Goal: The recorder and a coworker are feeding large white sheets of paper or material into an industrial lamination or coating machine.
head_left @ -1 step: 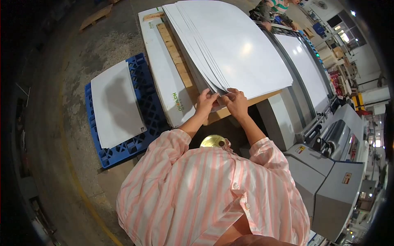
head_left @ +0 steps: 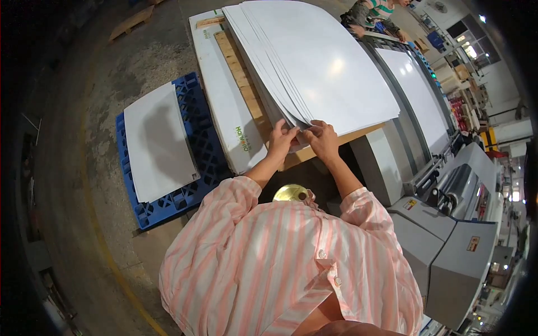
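Near-left corner of a large stack of white sheets (head_left: 325, 61), directly ahead of the wearer: both hands are here. We see the right hand (head_left: 325, 141) pinching the corner of some upper sheets between thumb and fingers. The left hand (head_left: 280, 142) sits just beside it, fingers bent at the same corner; we cannot tell whether it clamps any sheets or only steadies their edges. Along the left side, we note several sheets fanned apart, their edges curving up toward the fingers.

Surroundings: a tan wooden strip (head_left: 241, 75) runs beside the stack, over a white surface (head_left: 218, 106) with green print. Farther left, we find a blue pallet (head_left: 205, 137) bearing a lower pile of white sheets (head_left: 157, 143). To the right stands a grey machine (head_left: 462, 257) with a clear shiny roll (head_left: 458, 180). Beyond the stack, we spot a co-worker's hand (head_left: 357, 30) by the machine's far end.
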{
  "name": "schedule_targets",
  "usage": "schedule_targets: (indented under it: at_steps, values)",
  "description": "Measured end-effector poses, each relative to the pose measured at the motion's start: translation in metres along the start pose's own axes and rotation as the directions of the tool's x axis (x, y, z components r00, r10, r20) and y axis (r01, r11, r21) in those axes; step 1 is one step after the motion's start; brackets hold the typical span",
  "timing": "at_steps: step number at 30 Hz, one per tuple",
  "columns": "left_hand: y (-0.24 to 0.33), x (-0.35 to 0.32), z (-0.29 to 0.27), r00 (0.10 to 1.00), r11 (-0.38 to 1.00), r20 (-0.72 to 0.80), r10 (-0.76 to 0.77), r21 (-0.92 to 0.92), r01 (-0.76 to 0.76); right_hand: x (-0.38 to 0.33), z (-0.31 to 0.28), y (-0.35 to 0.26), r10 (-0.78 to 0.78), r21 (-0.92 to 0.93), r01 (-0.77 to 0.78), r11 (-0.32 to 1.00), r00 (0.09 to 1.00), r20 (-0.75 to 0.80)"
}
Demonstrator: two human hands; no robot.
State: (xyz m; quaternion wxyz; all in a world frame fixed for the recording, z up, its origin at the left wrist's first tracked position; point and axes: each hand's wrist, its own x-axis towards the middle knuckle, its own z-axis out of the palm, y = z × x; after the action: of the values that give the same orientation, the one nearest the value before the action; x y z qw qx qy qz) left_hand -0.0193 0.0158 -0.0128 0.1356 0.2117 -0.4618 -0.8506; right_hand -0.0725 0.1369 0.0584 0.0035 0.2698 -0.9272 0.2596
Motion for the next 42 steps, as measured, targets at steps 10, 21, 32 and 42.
schedule_targets:
  at_steps: [10,21,32,42]
  values:
    - [-0.02,0.004,-0.014,0.987,0.95,0.104,0.125,0.274,-0.15,-0.006,-0.015,0.01,-0.554,-0.337,0.472,0.815,0.804,-0.215]
    - [-0.027,-0.011,-0.018,0.999,1.0,0.053,-0.007,-0.003,0.007,0.029,-0.047,0.005,0.286,0.65,-0.082,0.756,0.934,-0.215]
    - [-0.023,-0.006,-0.014,0.976,0.942,0.181,0.119,0.292,-0.168,-0.003,0.007,0.035,-0.334,-0.014,0.333,0.943,0.942,-0.032]
    - [-0.016,-0.012,-0.007,0.977,0.977,0.19,0.101,0.166,-0.134,0.025,-0.012,0.036,0.227,0.636,-0.206,0.743,0.973,0.05]
